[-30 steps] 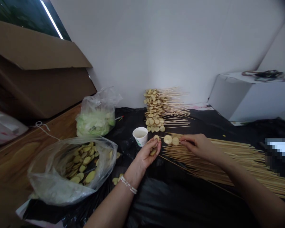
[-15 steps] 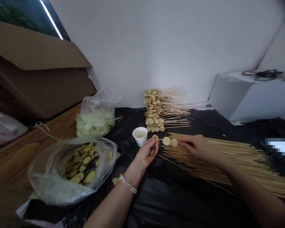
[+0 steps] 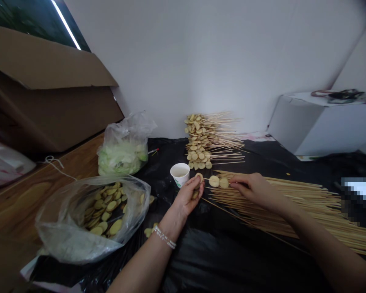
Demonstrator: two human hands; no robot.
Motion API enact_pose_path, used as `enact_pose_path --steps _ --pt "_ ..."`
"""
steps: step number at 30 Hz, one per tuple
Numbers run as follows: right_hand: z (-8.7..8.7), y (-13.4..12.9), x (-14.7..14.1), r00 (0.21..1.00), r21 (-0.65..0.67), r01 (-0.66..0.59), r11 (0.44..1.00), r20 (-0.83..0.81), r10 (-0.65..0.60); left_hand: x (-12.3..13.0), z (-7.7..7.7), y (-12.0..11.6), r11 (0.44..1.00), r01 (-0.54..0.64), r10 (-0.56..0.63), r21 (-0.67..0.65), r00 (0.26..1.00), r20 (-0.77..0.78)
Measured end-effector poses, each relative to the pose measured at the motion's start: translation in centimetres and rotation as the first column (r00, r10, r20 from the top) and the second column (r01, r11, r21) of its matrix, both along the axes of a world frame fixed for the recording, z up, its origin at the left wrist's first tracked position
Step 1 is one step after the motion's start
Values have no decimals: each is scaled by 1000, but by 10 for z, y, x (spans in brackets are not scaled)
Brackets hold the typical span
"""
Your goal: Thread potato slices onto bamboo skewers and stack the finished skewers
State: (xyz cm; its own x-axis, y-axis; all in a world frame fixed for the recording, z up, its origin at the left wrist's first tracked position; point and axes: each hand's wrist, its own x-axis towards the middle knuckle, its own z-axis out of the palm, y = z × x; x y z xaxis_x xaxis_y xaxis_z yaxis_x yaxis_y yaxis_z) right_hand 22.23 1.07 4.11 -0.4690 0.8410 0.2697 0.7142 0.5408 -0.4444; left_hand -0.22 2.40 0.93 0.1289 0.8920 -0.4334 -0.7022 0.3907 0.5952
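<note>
The left hand [image 3: 187, 198] grips narrowly on a potato slice [image 3: 198, 177] (small, round), while the right hand [image 3: 256, 190] pinches a skewer [image 3: 206, 179] bearing two slices [image 3: 213, 181]; loaded skewers [image 3: 213, 138] lie at twelve o'clock.

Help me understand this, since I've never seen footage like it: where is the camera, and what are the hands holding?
There is no machine here. One camera, worn on a person's head, looks down at their own bare hands. The left hand holds pale round slices, and the right hand pinches a wooden skewer carrying two more. On the black plastic sheet lie a pile of bare skewers, a stack of filled skewers and a paper cup. A plastic bag of slices sits to the left.
</note>
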Motion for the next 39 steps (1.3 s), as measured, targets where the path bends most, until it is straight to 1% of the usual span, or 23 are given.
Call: enact_pose_path --steps 4,15,19,23,29,35,39 --pt "-1 0 -1 1000 14 -2 1000 6 1 0 -2 0 1000 7 -7 3 999 -44" --pt "-10 -1 -9 999 -44 8 999 41 -6 3 -10 -3 998 -21 29 54 987 -155" --pt "-9 -4 -15 998 -53 28 998 64 -25 4 -11 -3 997 -30 43 73 983 -177" --pt "-8 -7 -19 998 -81 21 996 62 -16 6 -11 -3 997 -24 39 79 980 -194" --pt "-8 -10 -22 996 -80 43 996 75 -37 6 -13 -3 994 -7 28 113 981 -193" --pt "-8 -8 -20 996 -62 36 997 87 -31 7 -11 -4 995 -19 35 94 983 -180" --pt "-4 -4 -10 997 -78 26 997 71 -20 7 -9 -4 998 -25 35 66 987 -156"
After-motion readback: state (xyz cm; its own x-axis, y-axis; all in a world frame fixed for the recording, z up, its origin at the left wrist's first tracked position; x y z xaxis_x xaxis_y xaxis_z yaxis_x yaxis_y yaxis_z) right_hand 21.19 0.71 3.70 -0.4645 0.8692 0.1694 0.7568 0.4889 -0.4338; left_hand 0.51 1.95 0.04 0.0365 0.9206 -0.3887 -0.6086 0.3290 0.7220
